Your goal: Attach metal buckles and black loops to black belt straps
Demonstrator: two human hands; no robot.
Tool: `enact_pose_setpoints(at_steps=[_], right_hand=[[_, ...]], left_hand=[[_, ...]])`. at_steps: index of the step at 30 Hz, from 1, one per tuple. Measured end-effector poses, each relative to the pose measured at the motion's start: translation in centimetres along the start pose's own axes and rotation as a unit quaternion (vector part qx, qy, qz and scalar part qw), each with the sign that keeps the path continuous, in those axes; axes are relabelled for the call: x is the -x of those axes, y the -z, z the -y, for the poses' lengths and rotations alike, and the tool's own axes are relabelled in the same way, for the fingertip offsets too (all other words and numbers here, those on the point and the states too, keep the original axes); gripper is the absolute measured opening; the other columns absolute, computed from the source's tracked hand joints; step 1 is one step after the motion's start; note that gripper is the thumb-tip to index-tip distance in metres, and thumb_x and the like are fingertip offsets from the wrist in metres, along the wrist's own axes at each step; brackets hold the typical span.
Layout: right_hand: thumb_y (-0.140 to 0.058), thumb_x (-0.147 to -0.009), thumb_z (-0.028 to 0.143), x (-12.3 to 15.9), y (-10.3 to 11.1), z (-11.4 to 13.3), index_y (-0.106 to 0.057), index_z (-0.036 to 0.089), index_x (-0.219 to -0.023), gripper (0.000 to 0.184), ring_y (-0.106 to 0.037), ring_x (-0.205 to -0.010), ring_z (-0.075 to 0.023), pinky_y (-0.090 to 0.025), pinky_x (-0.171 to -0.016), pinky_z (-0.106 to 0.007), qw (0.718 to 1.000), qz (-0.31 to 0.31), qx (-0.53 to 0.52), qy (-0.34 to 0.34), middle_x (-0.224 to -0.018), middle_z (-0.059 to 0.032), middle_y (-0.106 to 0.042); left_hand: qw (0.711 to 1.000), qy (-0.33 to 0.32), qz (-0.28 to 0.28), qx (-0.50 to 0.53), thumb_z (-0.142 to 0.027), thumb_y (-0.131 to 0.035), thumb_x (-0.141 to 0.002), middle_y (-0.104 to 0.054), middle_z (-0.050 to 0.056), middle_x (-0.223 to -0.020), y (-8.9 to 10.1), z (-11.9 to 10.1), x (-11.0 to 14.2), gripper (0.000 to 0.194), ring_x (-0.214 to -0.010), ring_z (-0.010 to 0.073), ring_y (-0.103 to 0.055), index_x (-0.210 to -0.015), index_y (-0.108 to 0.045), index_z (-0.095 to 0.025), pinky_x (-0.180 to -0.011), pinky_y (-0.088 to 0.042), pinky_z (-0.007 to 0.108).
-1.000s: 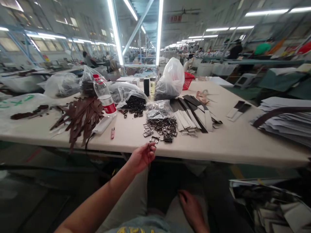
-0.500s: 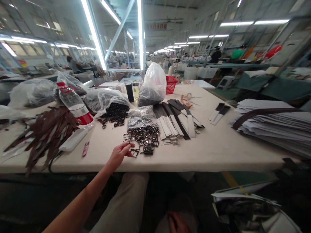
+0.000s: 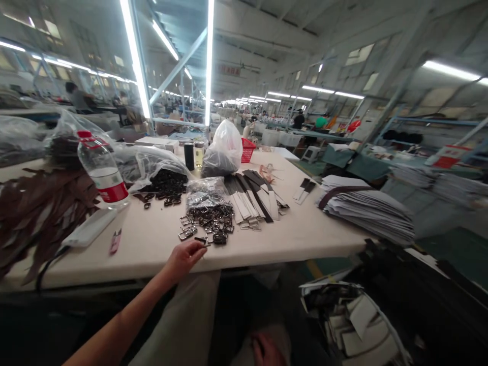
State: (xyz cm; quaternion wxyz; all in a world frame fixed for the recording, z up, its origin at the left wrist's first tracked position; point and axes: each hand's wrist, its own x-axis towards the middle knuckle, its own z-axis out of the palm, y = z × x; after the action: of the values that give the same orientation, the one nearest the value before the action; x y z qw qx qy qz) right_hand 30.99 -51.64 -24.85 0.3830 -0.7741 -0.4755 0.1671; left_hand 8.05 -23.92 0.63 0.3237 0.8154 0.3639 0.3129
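Note:
My left hand (image 3: 188, 258) is at the table's front edge, thumb and fingers pinched on a small dark metal buckle (image 3: 207, 246), mostly hidden by the fingers. Just beyond it lies a heap of dark metal buckles (image 3: 213, 218), spilling from a clear plastic bag (image 3: 206, 190). A few loose buckles (image 3: 187, 233) sit at the heap's near left side. Below the table, in dim light, my right hand (image 3: 269, 349) rests on my leg, its fingers loosely apart with nothing seen in them. Right of the heap lie black and white strips (image 3: 253, 198).
On the left are brown strips (image 3: 46, 208), a plastic bottle (image 3: 104, 173) and pink thread snips (image 3: 115, 242). Small black parts (image 3: 163, 185) spill from another bag. A banded stack of sheets (image 3: 362, 208) sits at the right. An open bag of scraps (image 3: 358, 325) stands below.
The view has swung to the right. My left hand has drawn back from the buckle heap toward the table's front edge with a buckle. My right hand stays on my leg.

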Motion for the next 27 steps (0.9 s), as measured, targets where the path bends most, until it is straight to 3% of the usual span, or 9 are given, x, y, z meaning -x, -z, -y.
enact_pose_setpoints(at_steps=[4, 7, 10, 13, 16, 19, 22, 27], right_hand=[[-0.049, -0.088, 0.043, -0.6, 0.6, 2.8, -0.079, 0.024, -0.091, 0.035, -0.076, -0.084, -0.0246, -0.061, -0.076, -0.030, 0.998, -0.026, -0.039, 0.051, -0.089, -0.0083, -0.078], [-0.049, -0.092, 0.038, -2.5, 2.7, 6.6, -0.076, 0.025, -0.095, 0.030, -0.075, -0.085, -0.0218, -0.060, -0.076, -0.027, 0.989, -0.091, -0.045, 0.109, -0.090, -0.0070, -0.077], [-0.047, -0.095, 0.030, -7.5, 6.3, 11.3, -0.071, 0.026, -0.106, 0.027, -0.071, -0.098, -0.0203, -0.057, -0.089, -0.030, 0.974, -0.145, -0.015, 0.174, -0.105, -0.0072, -0.074], [-0.043, -0.095, 0.030, -15.6, 9.9, 14.5, -0.068, 0.022, -0.109, 0.030, -0.068, -0.104, -0.0229, -0.053, -0.096, -0.038, 0.959, -0.198, 0.036, 0.202, -0.109, -0.0106, -0.072], [-0.043, -0.090, 0.030, -24.0, 12.0, 14.7, -0.067, 0.019, -0.109, 0.033, -0.064, -0.111, -0.0280, -0.050, -0.100, -0.045, 0.956, -0.211, 0.056, 0.195, -0.114, -0.0149, -0.068], [-0.049, -0.084, 0.034, -30.0, 12.2, 13.2, -0.068, 0.021, -0.101, 0.028, -0.062, -0.112, -0.0358, -0.047, -0.098, -0.052, 0.957, -0.227, 0.071, 0.168, -0.110, -0.0212, -0.067], [-0.053, -0.082, 0.040, -33.1, 11.9, 11.9, -0.066, 0.027, -0.094, 0.022, -0.062, -0.110, -0.0382, -0.044, -0.094, -0.059, 0.956, -0.235, 0.079, 0.154, -0.105, -0.0197, -0.067], [-0.047, -0.090, 0.050, -34.7, 12.1, 11.9, -0.064, 0.030, -0.086, 0.027, -0.063, -0.108, -0.0366, -0.043, -0.091, -0.061, 0.955, -0.220, 0.111, 0.165, -0.099, -0.0152, -0.067]], left_hand=[[0.994, -0.003, 0.061, 0.090, -0.043, -0.057, -0.085, -0.065, 0.003, -0.065, -1.2, -1.6, 1.4, 0.031, -0.063, 0.0142, -0.056, -0.077, -0.070, -0.016, -0.061, -0.043, 0.024], [0.970, 0.057, 0.125, 0.200, -0.050, -0.058, -0.084, -0.064, 0.003, -0.066, -3.3, -1.1, 3.2, 0.037, -0.061, 0.0134, -0.056, -0.073, -0.065, -0.015, -0.061, -0.045, 0.025], [0.926, 0.120, 0.226, 0.277, -0.056, -0.067, -0.075, -0.064, 0.002, -0.066, -6.7, 0.8, 5.4, 0.043, -0.055, 0.0120, -0.056, -0.075, -0.063, -0.013, -0.057, -0.045, 0.025], [0.889, 0.171, 0.329, 0.269, -0.059, -0.068, -0.071, -0.062, 0.002, -0.062, -10.0, 3.2, 7.5, 0.047, -0.052, 0.0120, -0.054, -0.076, -0.066, -0.012, -0.053, -0.043, 0.025], [0.893, 0.141, 0.381, 0.194, -0.050, -0.070, -0.071, -0.061, -0.001, -0.060, -11.8, 4.9, 8.5, 0.036, -0.057, 0.0114, -0.050, -0.074, -0.072, -0.014, -0.055, -0.039, 0.023], [0.902, 0.118, 0.390, 0.140, -0.043, -0.071, -0.071, -0.060, -0.002, -0.061, -12.0, 5.8, 8.5, 0.027, -0.060, 0.0119, -0.049, -0.076, -0.076, -0.017, -0.058, -0.038, 0.023], [0.911, 0.135, 0.365, 0.136, -0.046, -0.070, -0.072, -0.061, -0.003, -0.064, -11.9, 6.5, 8.2, 0.029, -0.063, 0.0137, -0.051, -0.084, -0.077, -0.021, -0.059, -0.039, 0.024], [0.923, 0.134, 0.339, 0.119, -0.046, -0.068, -0.073, -0.060, -0.003, -0.069, -12.4, 7.0, 8.2, 0.026, -0.069, 0.0158, -0.053, -0.090, -0.074, -0.027, -0.060, -0.040, 0.025]])
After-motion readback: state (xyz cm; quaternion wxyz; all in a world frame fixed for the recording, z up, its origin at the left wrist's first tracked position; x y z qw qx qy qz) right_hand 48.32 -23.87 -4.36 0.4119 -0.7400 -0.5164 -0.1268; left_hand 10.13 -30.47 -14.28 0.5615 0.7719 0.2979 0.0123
